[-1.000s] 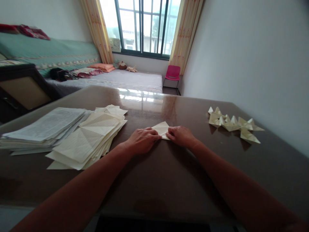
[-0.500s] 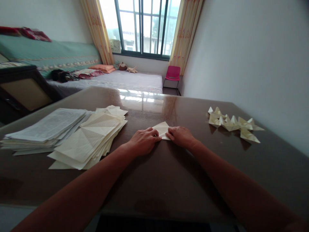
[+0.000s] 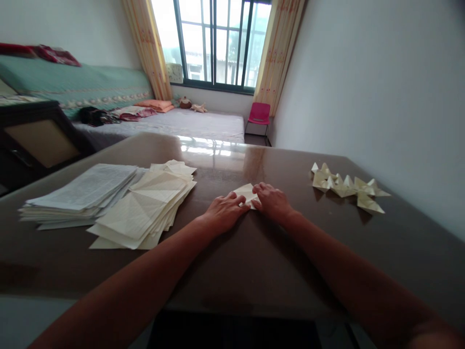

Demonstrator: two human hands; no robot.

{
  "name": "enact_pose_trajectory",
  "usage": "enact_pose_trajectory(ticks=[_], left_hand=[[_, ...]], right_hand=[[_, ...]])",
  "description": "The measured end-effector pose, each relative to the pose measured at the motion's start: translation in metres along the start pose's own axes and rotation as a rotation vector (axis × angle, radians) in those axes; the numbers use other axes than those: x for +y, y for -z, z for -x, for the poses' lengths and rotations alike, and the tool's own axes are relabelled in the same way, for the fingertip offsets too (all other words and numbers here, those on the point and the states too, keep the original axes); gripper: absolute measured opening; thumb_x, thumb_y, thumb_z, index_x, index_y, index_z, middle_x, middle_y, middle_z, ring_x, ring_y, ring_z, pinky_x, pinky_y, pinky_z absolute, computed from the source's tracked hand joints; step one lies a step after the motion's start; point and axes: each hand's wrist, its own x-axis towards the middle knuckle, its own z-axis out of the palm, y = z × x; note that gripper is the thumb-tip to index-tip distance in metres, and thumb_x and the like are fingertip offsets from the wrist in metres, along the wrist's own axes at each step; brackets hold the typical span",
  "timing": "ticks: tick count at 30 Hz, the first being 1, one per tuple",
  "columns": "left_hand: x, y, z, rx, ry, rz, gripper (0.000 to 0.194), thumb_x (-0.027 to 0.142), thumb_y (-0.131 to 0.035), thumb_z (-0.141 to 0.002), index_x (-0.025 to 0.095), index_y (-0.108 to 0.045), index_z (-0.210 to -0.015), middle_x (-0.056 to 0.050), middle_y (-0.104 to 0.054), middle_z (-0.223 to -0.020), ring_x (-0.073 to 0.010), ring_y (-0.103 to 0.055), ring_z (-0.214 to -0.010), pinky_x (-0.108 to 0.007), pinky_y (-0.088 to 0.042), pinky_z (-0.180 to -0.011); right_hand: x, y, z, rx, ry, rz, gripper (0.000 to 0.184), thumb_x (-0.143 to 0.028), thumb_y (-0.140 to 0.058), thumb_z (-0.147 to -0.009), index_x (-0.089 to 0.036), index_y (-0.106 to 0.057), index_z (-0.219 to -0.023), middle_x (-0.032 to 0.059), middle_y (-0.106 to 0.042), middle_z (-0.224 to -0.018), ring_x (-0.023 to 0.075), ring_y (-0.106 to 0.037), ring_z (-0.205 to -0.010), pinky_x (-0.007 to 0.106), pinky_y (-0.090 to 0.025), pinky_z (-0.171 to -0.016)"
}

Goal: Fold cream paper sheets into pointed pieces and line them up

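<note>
A small piece of cream folded paper (image 3: 246, 191) lies on the glossy brown table (image 3: 232, 261), partly hidden under my fingers. My left hand (image 3: 225, 211) grips its left side, fingers curled and pressed down on it. On the right side my right hand (image 3: 272, 201) has its fingers bent over the paper, thumb at the near edge. Left of my hands sits a stack of creased cream sheets (image 3: 145, 206). Several folded paper pieces with raised points (image 3: 345, 186) stand in a cluster at the right of the table.
A pile of printed white sheets (image 3: 85, 189) lies at the far left, touching the creased stack. Beyond the table are a bed (image 3: 203, 122), a pink chair (image 3: 259, 114) and a window. A dark cabinet (image 3: 39, 138) stands at left, a white wall at right.
Both hands stay on the folded paper. My left hand has shifted slightly right, and the fingers of my right hand now reach further over the paper. The view has moved a little.
</note>
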Motion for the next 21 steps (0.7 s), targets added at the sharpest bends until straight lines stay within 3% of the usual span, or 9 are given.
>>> enact_pose_trajectory(ticks=[2,7,11,17,21], left_hand=[[0.0,0.0,0.0,0.017,-0.014,0.004,0.032,0.026,-0.04,-0.093,0.037,-0.053,-0.121,0.0,-0.056,-0.122,-0.0203,-0.049,-0.105,-0.029,-0.046,-0.074],[-0.003,-0.005,-0.001,0.029,-0.041,0.026,0.025,0.025,-0.042,-0.092,0.031,-0.06,-0.108,0.001,-0.06,-0.117,-0.0196,-0.049,-0.104,-0.029,-0.045,-0.076],[-0.005,-0.008,-0.002,0.047,-0.042,0.07,0.029,0.025,-0.044,-0.092,0.034,-0.057,-0.117,0.003,-0.061,-0.121,-0.019,-0.049,-0.104,-0.029,-0.043,-0.077],[-0.005,-0.006,-0.004,0.032,-0.039,0.08,0.033,0.026,-0.041,-0.092,0.037,-0.055,-0.12,0.005,-0.06,-0.125,-0.0201,-0.05,-0.104,-0.029,-0.042,-0.074],[-0.006,-0.007,-0.004,0.027,-0.037,0.087,0.033,0.025,-0.041,-0.092,0.036,-0.057,-0.118,0.006,-0.059,-0.127,-0.0198,-0.05,-0.104,-0.029,-0.042,-0.076]], right_hand=[[-0.009,0.002,0.0,0.026,0.075,0.066,0.019,-0.027,-0.044,-0.092,-0.02,-0.055,-0.106,0.0104,-0.061,-0.108,0.0237,-0.055,-0.1,0.032,-0.04,-0.076],[-0.025,0.004,0.009,-0.079,0.144,0.145,0.025,-0.017,-0.037,-0.093,-0.014,-0.058,-0.106,0.0143,-0.061,-0.104,0.0235,-0.055,-0.096,0.033,-0.041,-0.076],[-0.024,0.004,0.035,-0.061,0.188,0.226,0.035,-0.016,-0.034,-0.094,-0.011,-0.053,-0.122,0.0183,-0.058,-0.113,0.0276,-0.048,-0.106,0.039,-0.039,-0.078],[-0.017,0.004,0.068,-0.063,0.059,0.257,0.039,-0.015,-0.036,-0.093,-0.013,-0.048,-0.129,0.017,-0.057,-0.119,0.0279,-0.046,-0.108,0.041,-0.038,-0.076],[-0.016,0.014,0.073,-0.109,-0.015,0.268,0.032,-0.014,-0.037,-0.092,-0.013,-0.058,-0.116,0.017,-0.061,-0.11,0.0277,-0.048,-0.105,0.042,-0.039,-0.077]])
